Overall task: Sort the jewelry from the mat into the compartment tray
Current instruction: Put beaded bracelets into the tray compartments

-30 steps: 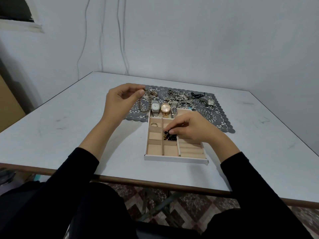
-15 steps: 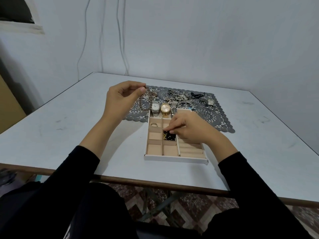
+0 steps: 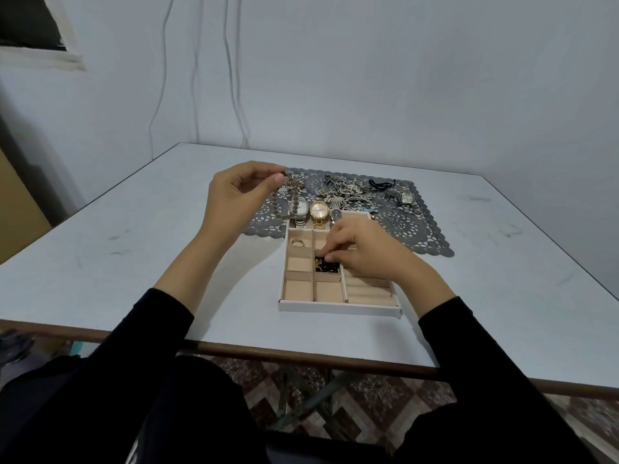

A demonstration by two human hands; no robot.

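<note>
Watches: four in view, three (image 3: 317, 212) lying across the far end of the compartment tray (image 3: 338, 304), one (image 3: 406, 197) on the mat (image 3: 432, 234). Tray: one ring (image 3: 297, 242), one dark beaded piece (image 3: 324, 264). Small rings on mat too tiny to count.

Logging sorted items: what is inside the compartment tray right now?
The compartment tray holds a ring, a black-and-gold beaded piece under the right hand, and three watches at its far end. The hand covers the right-side sections, contents unseen.
</note>
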